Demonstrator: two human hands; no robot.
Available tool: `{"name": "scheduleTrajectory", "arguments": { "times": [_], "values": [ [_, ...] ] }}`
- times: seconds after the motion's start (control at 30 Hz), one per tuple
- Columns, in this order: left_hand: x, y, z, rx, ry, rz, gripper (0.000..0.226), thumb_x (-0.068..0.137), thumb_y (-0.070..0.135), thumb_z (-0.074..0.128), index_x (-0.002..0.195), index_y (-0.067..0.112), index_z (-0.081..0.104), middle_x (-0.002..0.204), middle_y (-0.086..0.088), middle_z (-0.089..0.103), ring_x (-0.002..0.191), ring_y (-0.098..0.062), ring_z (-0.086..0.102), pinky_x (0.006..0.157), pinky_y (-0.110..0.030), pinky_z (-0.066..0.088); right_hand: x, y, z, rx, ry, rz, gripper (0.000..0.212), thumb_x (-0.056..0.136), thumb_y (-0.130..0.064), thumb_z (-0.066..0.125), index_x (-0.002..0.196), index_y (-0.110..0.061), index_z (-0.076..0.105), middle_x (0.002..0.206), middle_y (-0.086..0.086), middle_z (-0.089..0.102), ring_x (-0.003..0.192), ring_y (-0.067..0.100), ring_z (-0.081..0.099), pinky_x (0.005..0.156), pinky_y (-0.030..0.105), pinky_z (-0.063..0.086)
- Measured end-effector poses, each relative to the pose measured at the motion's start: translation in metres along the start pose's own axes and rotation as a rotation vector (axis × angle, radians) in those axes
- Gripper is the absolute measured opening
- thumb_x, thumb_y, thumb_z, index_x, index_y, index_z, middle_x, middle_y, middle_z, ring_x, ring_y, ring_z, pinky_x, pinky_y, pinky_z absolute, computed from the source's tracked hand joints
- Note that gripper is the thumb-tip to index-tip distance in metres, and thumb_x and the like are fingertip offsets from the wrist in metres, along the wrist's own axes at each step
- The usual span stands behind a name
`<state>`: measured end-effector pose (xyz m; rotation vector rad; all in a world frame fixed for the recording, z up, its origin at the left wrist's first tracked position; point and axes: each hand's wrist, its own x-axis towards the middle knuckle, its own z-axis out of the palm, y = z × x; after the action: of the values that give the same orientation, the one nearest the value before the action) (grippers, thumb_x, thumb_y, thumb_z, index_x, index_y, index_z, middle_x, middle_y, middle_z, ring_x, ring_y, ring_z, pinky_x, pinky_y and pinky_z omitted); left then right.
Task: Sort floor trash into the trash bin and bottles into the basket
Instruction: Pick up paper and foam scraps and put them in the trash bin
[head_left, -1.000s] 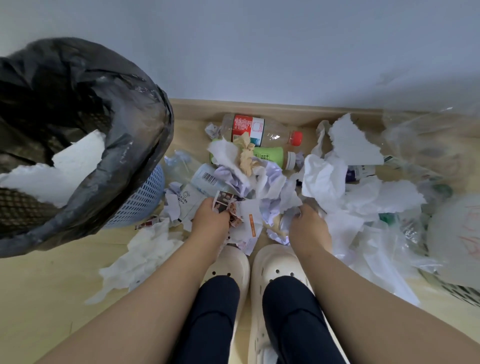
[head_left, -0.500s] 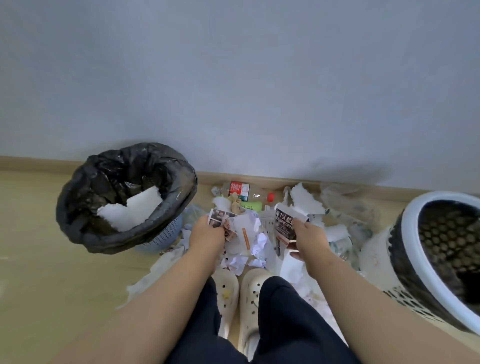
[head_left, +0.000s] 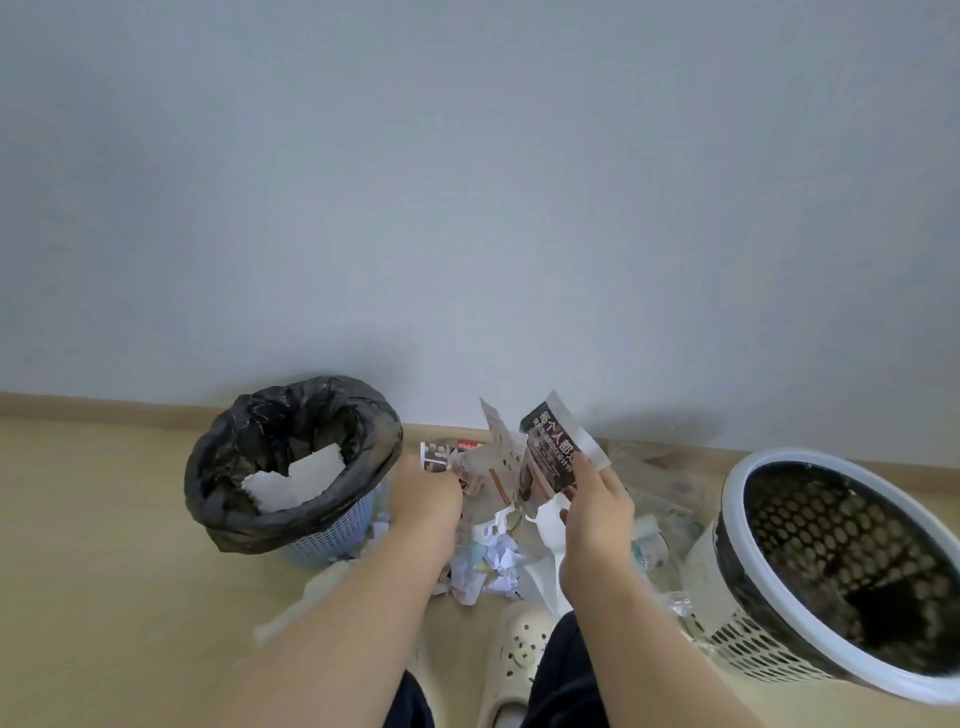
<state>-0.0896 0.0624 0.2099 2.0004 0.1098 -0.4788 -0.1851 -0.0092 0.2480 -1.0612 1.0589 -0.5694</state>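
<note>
My right hand (head_left: 597, 506) grips a torn printed leaflet (head_left: 553, 452) with dark panels and white characters, raised above the floor litter. My left hand (head_left: 426, 496) holds a smaller printed paper scrap (head_left: 436, 457) just right of the trash bin (head_left: 358, 514), a blue mesh bin lined with a black bag and holding white paper (head_left: 296, 480). The white basket (head_left: 769, 644) with a dark mesh inside stands at the right. Crumpled paper scraps (head_left: 488, 564) lie on the floor between my hands. Bottles are hidden behind the held papers.
Clear plastic wrapping (head_left: 660, 483) lies by the basket near the wall. A white tissue (head_left: 306, 608) lies on the wooden floor left of my feet. My cream clog (head_left: 517, 654) is below the litter. The grey wall stands behind everything.
I have risen from a crouch, so the view pulled back from the pile. Both hands lifted paper pieces off the floor; the right hand's leaflet is now higher.
</note>
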Motion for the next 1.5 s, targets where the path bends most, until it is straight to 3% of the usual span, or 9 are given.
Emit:
{"name": "scheduleTrajectory", "arguments": {
  "times": [0.17,0.33,0.43,0.7,0.9,1.03,1.17,1.3,1.5],
  "values": [
    [0.0,-0.002,-0.007,-0.128,-0.135,-0.037,0.013,0.09,0.005,0.048,0.1,0.008,0.056,0.087,-0.007,0.059,0.072,-0.019,0.053,0.06,-0.028,0.041,0.012,0.025,0.021,-0.304,-0.19,-0.105,0.024,0.094,-0.015,0.042,0.081,-0.001,0.055,0.071,0.005,0.046,0.069,0.017,0.04,0.062,0.031,0.036],
    [0.007,-0.007,-0.03,-0.604,-0.367,-0.354,0.03,0.094,0.034,0.053,0.113,0.012,0.059,0.108,-0.013,0.068,0.095,-0.029,0.067,0.076,-0.041,0.056,0.005,0.034,0.046,-0.41,-0.525,-0.009,0.036,0.097,-0.043,0.041,0.099,-0.021,0.068,0.099,-0.005,0.069,0.095,0.009,0.062,0.085,0.024,0.045],
    [0.019,-0.009,-0.046,-0.737,-0.429,-0.448,0.046,0.093,0.048,0.051,0.107,0.006,0.064,0.105,-0.016,0.07,0.087,-0.027,0.069,0.064,-0.036,0.056,-0.003,0.031,0.057,-0.405,-0.591,0.003,0.032,0.098,-0.04,0.04,0.093,-0.027,0.069,0.093,-0.012,0.068,0.091,0.001,0.061,0.069,0.012,0.04],
    [0.075,-0.036,-0.075,-0.446,-0.076,-0.395,0.008,0.089,0.006,0.058,0.096,0.003,0.061,0.092,-0.019,0.064,0.079,-0.031,0.064,0.071,-0.04,0.056,-0.003,0.044,0.097,-0.422,-0.474,-0.04,0.023,0.084,-0.016,0.056,0.07,-0.017,0.075,0.081,-0.003,0.072,0.085,0.015,0.062,0.073,0.022,0.045],
    [0.114,-0.059,-0.1,-0.225,0.3,-0.468,0.033,0.097,0.014,0.046,0.129,0.005,0.047,0.115,-0.012,0.057,0.091,-0.021,0.055,0.075,-0.027,0.047,0.031,0.07,0.125,-0.412,-0.311,0.077,0.019,0.09,-0.016,0.051,0.074,-0.017,0.062,0.079,0.004,0.066,0.074,0.02,0.054,0.074,0.036,0.046],
    [0.121,-0.051,-0.109,0.267,0.199,-0.383,0.043,0.098,0.023,0.047,0.139,0.013,0.036,0.134,-0.004,0.047,0.123,-0.02,0.047,0.101,-0.023,0.038,0.059,0.087,0.139,-0.368,-0.263,0.19,0.01,0.091,-0.015,0.051,0.092,-0.014,0.061,0.078,0.004,0.064,0.068,0.019,0.055,0.062,0.028,0.045],
    [0.146,-0.051,-0.103,0.175,0.261,-0.337,0.045,0.096,0.022,0.05,0.138,0.011,0.036,0.135,-0.008,0.047,0.121,-0.021,0.048,0.099,-0.025,0.04,0.08,0.104,0.142,-0.361,-0.203,0.289,0.012,0.092,-0.016,0.051,0.1,-0.011,0.059,0.078,0.005,0.064,0.067,0.019,0.056,0.058,0.026,0.046],
    [0.177,-0.055,-0.094,-0.658,0.379,-0.409,0.039,0.098,0.009,0.041,0.137,0.004,0.04,0.132,-0.021,0.052,0.087,-0.023,0.062,0.073,-0.03,0.051,0.099,0.122,0.136,-0.372,-0.146,0.358,0.013,0.092,-0.016,0.051,0.1,-0.009,0.06,0.075,0.005,0.062,0.061,0.017,0.054,0.057,0.026,0.043],
    [0.196,-0.067,-0.088,-0.346,0.546,-0.172,0.034,0.1,0.013,0.04,0.134,0.018,0.046,0.13,-0.007,0.055,0.116,-0.024,0.056,0.084,-0.027,0.046,0.121,0.139,0.129,-0.461,-0.148,0.364,0.018,0.093,-0.018,0.05,0.108,-0.011,0.058,0.076,0.005,0.061,0.062,0.016,0.053,0.056,0.026,0.043]
  ]
}}
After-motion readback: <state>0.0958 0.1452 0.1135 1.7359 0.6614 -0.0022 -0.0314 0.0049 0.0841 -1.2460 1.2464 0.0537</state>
